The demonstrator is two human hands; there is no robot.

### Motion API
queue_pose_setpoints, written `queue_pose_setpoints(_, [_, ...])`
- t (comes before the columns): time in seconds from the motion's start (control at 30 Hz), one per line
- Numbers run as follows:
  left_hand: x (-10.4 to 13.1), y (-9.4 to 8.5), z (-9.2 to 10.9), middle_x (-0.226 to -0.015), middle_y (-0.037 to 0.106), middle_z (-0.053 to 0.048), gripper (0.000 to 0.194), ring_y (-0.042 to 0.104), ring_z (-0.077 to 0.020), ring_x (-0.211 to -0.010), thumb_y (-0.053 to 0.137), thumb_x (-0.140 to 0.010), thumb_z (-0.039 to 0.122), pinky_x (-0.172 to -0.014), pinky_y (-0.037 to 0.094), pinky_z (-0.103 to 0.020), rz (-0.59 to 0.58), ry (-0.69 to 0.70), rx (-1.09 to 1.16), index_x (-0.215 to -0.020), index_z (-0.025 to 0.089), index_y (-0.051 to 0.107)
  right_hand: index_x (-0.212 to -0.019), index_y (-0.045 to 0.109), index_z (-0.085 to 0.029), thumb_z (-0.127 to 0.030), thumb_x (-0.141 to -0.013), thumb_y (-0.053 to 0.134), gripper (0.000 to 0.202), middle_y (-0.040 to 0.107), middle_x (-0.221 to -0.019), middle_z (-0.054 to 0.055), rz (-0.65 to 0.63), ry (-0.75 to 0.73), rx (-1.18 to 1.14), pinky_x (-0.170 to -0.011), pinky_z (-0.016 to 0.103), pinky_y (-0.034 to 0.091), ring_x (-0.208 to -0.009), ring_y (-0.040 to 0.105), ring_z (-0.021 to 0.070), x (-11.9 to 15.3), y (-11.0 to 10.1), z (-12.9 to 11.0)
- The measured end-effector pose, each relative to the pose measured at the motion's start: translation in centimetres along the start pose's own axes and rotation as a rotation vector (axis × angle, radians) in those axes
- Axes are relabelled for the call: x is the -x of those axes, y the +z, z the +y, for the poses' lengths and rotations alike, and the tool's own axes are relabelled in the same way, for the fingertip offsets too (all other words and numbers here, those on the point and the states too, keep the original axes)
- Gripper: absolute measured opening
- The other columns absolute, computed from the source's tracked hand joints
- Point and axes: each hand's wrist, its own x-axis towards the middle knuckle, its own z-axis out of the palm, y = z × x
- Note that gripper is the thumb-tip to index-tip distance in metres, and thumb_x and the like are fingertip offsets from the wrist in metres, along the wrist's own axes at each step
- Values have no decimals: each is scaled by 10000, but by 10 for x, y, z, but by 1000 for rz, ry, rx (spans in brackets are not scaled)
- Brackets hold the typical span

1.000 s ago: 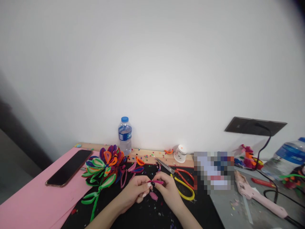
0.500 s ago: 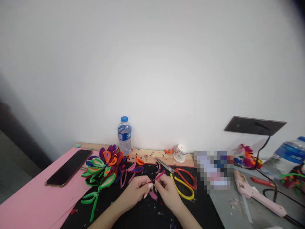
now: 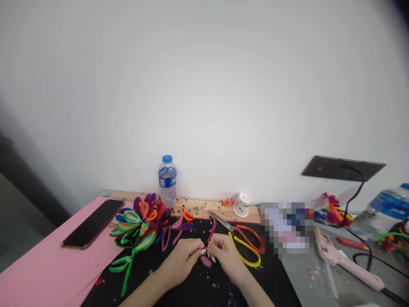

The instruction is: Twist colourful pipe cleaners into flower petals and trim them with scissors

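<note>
My left hand (image 3: 185, 258) and my right hand (image 3: 223, 255) meet over the black mat (image 3: 188, 294), fingers closed in a pinch on a magenta fuzzy stem (image 3: 212, 230). One end of the stem sticks up between them; the rest is hidden by my fingers. A pink fuzzy petal (image 3: 206, 261) lies on the mat just below my fingertips. Left of my hands rests a bunch of multicoloured fuzzy flowers (image 3: 143, 217) with a green stem. Pink and blue looped pieces (image 3: 182, 226) lie behind my left hand. Scissors (image 3: 246, 245) with red and yellow handles lie open beside my right hand.
A phone (image 3: 92, 224) lies on pink paper (image 3: 41, 268) at the left. A water bottle (image 3: 168, 181) and an upturned paper cup (image 3: 242, 205) stand by the wall, among scattered bits. At the right are a pink glue gun (image 3: 348, 264), its cable and another bottle (image 3: 388, 207).
The magenta stem's free end has swung from slanting rightward to pointing more upright. Both hands have shifted slightly, staying together.
</note>
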Motion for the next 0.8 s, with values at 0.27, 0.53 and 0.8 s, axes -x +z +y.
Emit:
queue_pose_setpoints(0.27, [-5, 2, -9, -666, 522, -2, 237, 472, -139, -655, 451, -821, 271, -616, 335, -209, 118, -68, 255, -687, 145, 601, -612, 573, -118, -404, -758, 559, 321, 551, -506, -6, 80, 32, -202, -370, 188, 147, -372, 282, 34, -3, -10, 5])
queue_pose_setpoints(0.53, [-6, 1, -12, -654, 501, 11, 236, 442, -128, -645, 501, -796, 326, -619, 345, -220, 118, -142, 406, -767, 136, 638, -634, 513, -138, -385, -762, 560, 282, 529, -501, -29, 169, -1, -215, -338, 163, 153, -347, 298, 23, -5, -10, 9])
queue_pose_setpoints(0.8, [-7, 9, -11, -606, 502, 32, 142, 488, -98, -528, 608, -712, 256, -519, 384, -208, 91, -188, 649, -740, 126, 557, -779, 488, -175, -191, -709, 604, 137, 500, -590, -63, 33, -9, -130, -374, 156, 232, -413, 354, 34, -5, -4, 11])
